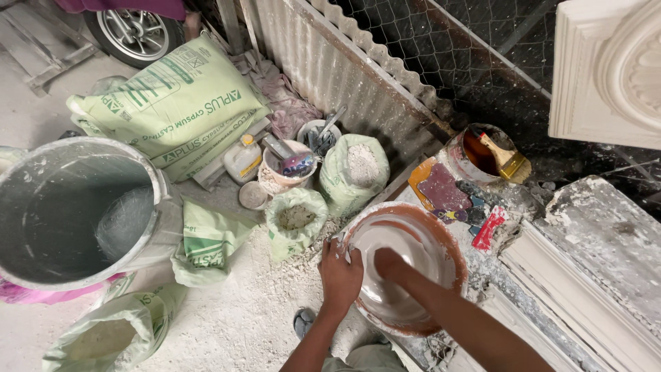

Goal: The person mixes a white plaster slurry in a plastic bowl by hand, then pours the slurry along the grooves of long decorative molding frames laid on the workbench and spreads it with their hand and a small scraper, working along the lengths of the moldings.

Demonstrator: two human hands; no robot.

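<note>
Basin [441,244] rim held in left hand [340,275] grip (sacks [296,220] crowd just beside), right hand [391,265] flat, open inside.

Both bare hands meet at the lower middle, arms reaching up from below.

The left hand [339,275] curls, fingers bent over and gripping, wrist straight, forearm rising from the bottom edge. The right hand [390,264] is plunged downward, fingers hidden, its forearm slanting in from the lower right.
</note>
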